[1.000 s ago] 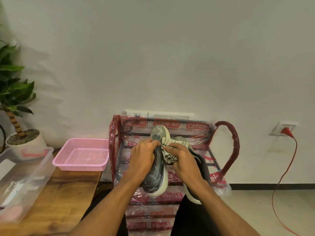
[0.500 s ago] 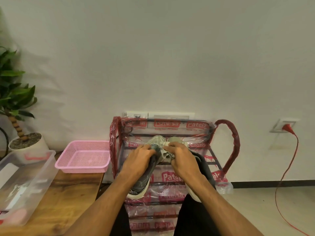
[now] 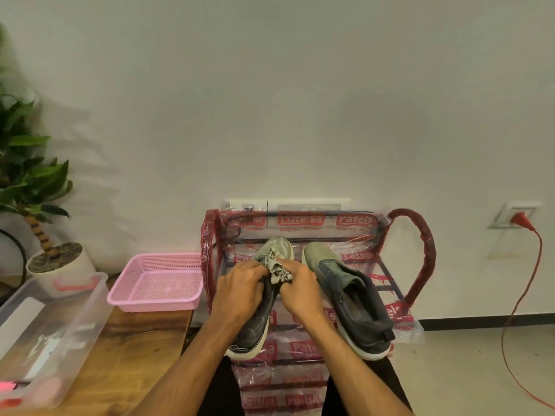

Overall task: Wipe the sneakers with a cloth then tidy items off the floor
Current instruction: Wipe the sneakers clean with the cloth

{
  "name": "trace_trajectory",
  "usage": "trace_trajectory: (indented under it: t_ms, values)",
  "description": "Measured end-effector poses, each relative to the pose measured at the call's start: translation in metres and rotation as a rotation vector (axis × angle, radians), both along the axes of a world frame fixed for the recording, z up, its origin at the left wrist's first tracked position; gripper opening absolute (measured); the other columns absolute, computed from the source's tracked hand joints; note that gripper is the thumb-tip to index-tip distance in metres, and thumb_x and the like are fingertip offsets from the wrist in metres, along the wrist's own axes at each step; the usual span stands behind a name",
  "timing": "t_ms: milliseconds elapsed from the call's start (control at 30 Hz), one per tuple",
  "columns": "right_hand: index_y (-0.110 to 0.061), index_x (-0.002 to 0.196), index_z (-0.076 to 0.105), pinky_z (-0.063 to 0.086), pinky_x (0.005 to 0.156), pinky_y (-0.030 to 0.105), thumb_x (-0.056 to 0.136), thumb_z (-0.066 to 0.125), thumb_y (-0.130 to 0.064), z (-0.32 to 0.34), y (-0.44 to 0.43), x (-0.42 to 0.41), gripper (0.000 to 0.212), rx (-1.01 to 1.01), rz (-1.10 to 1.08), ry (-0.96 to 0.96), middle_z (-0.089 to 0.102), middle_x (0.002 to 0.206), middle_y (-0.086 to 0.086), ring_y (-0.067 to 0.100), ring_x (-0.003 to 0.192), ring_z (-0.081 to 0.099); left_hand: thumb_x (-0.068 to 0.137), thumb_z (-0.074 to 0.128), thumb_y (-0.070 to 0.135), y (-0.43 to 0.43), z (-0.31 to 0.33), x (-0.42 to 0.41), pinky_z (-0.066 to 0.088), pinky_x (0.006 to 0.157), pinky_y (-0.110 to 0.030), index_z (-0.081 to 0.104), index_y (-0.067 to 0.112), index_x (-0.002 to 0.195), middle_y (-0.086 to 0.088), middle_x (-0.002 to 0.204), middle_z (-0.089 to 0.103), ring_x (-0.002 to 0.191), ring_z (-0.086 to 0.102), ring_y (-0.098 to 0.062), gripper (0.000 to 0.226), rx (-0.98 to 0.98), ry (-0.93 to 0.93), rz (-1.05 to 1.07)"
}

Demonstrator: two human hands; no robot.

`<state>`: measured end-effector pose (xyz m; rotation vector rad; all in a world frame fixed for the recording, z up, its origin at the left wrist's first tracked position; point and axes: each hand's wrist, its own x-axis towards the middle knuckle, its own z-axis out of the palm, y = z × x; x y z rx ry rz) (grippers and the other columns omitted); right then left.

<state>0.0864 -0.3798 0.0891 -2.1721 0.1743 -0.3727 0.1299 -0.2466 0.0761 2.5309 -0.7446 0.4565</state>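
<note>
The grey-green canvas sneaker with the white sole has been lowered and turned within the last second. It was held tipped up with its sole edge shown, and is now brought down flatter, toe to the wall, over the top shelf of the red plastic-wrapped metal rack. It is gripped across the upper by the left hand, fingers curled over it. A crumpled pale patterned cloth is pinched in the right hand and pressed near the laces.

The second sneaker, formerly half hidden behind the right wrist, is left untouched just beside it on the same shelf. Wiping is judged to be under way on the first shoe only (tidying has not been started).

Counted:
- two sneakers
- one cloth
- one rack
- one pink plastic mesh basket
- one clear plastic storage box
- one potted plant
- one red cable, plugged in at the wall
</note>
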Motion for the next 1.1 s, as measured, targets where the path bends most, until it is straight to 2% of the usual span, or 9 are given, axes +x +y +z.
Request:
trace_trajectory:
  t_ms: [133,233,300,433,567,667,867,1000,1100]
  values:
    - [-0.017,0.093,0.075,0.046,0.060,0.011,0.079,0.050,0.012,-0.007,-0.012,0.011,0.042,0.158,0.013,0.040,0.071,0.080,-0.008,0.007,0.075,0.065,0.083,0.060,0.002,0.000,0.005,0.005,0.052,0.086,-0.043,0.070,0.018,0.111,-0.001,0.115,0.066,0.109,0.058,-0.022,0.034,0.048,0.006,-0.166]
    - [-0.020,0.091,0.076,0.050,0.059,0.020,0.076,0.049,0.012,-0.016,-0.020,0.017,0.045,0.200,-0.014,0.073,0.074,0.080,-0.004,0.015,0.078,0.068,0.078,0.065,0.001,0.004,0.005,0.015,0.053,0.080,-0.041,0.068,0.022,0.111,0.000,0.111,0.065,0.106,0.059,-0.022,0.039,0.180,-0.029,-0.281]
    - [-0.021,0.095,0.075,0.051,0.063,0.015,0.077,0.049,0.011,-0.019,-0.019,0.017,0.045,0.141,-0.040,0.054,0.074,0.085,-0.005,0.013,0.081,0.067,0.070,0.073,0.002,0.007,0.003,0.022,0.055,0.071,-0.039,0.067,0.024,0.108,0.002,0.105,0.064,0.099,0.059,-0.020,0.044,0.273,-0.076,-0.308]
    - [-0.016,0.122,0.067,0.030,0.090,-0.003,0.081,0.053,0.012,-0.019,-0.006,0.009,0.052,-0.040,0.021,-0.055,0.063,0.120,-0.009,0.001,0.111,0.053,0.060,0.079,0.002,0.013,-0.004,0.023,0.055,0.058,-0.036,0.067,0.019,0.096,0.002,0.096,0.066,0.089,0.062,-0.019,0.041,0.216,-0.167,-0.300]
    - [-0.020,0.133,0.059,0.027,0.110,0.018,0.084,0.058,0.004,-0.029,-0.008,0.019,0.054,-0.343,0.086,-0.122,0.054,0.140,-0.003,0.011,0.131,0.043,0.068,0.071,0.003,0.020,-0.010,0.013,0.054,0.059,-0.027,0.070,0.015,0.090,0.001,0.093,0.067,0.086,0.060,-0.015,0.025,0.073,-0.225,-0.323]
    - [-0.025,0.137,0.055,0.036,0.109,0.031,0.088,0.060,-0.002,-0.030,-0.017,0.039,0.054,-0.492,0.076,-0.007,0.051,0.143,-0.004,0.016,0.134,0.040,0.070,0.072,0.002,0.018,-0.017,0.010,0.054,0.062,-0.026,0.071,0.012,0.090,-0.002,0.096,0.068,0.088,0.062,-0.017,0.022,0.057,-0.234,-0.345]
    - [-0.025,0.110,0.073,0.050,0.090,0.026,0.084,0.064,-0.010,-0.019,-0.017,0.033,0.031,-0.329,0.320,-0.040,0.068,0.116,-0.012,0.007,0.106,0.060,0.075,0.067,0.003,0.020,-0.021,0.018,0.055,0.057,-0.030,0.068,0.015,0.084,0.001,0.090,0.067,0.083,0.061,-0.016,0.015,-0.057,-0.154,-0.241]
    - [-0.023,0.124,0.066,0.045,0.099,0.034,0.083,0.066,-0.006,-0.022,-0.019,0.049,0.044,-0.587,0.239,0.035,0.061,0.129,-0.007,0.017,0.123,0.051,0.074,0.066,-0.001,0.018,-0.023,0.017,0.055,0.057,-0.030,0.069,0.014,0.079,0.001,0.084,0.068,0.077,0.063,-0.018,0.016,-0.060,-0.133,-0.218]
    - [-0.023,0.121,0.068,0.048,0.094,0.034,0.079,0.065,0.000,-0.031,-0.015,0.062,0.048,-0.591,0.211,0.071,0.066,0.123,-0.004,0.020,0.116,0.057,0.072,0.069,-0.004,0.018,-0.022,0.020,0.052,0.054,-0.028,0.068,0.014,0.078,0.001,0.082,0.068,0.074,0.064,-0.019,0.019,-0.059,-0.115,-0.191]
